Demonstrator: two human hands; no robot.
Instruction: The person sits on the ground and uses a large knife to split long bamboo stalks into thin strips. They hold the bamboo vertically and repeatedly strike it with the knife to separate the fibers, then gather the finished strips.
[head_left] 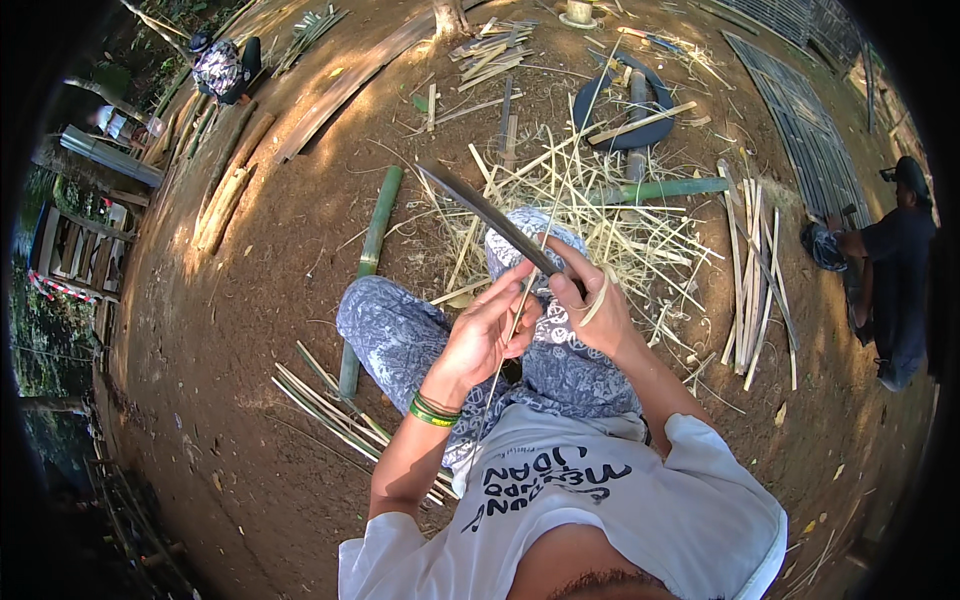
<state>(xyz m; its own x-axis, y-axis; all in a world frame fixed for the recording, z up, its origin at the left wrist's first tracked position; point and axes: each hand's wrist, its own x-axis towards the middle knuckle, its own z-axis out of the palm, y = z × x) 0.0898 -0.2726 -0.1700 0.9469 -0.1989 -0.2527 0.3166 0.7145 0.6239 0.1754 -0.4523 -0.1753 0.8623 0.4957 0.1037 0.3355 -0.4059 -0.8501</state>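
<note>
My right hand (592,312) is closed around the handle end of a long dark-bladed knife (478,206), whose blade points up and to the left over my knees. A pale curled shaving (597,298) hangs by its fingers. My left hand (484,338) pinches a thin bamboo strip (496,388), which runs from my lap up across the blade near my right hand. Whether the edge bites into the strip is too small to see. Beneath both hands are my legs in patterned blue trousers.
Pale bamboo shavings (610,245) heap beyond my knees, with a green bamboo pole (660,190) across them and a dark ring (655,132) behind. Split strips lie at right (752,285) and left (325,395). Another pole (378,225) lies by my left leg. Another person (900,265) is at right.
</note>
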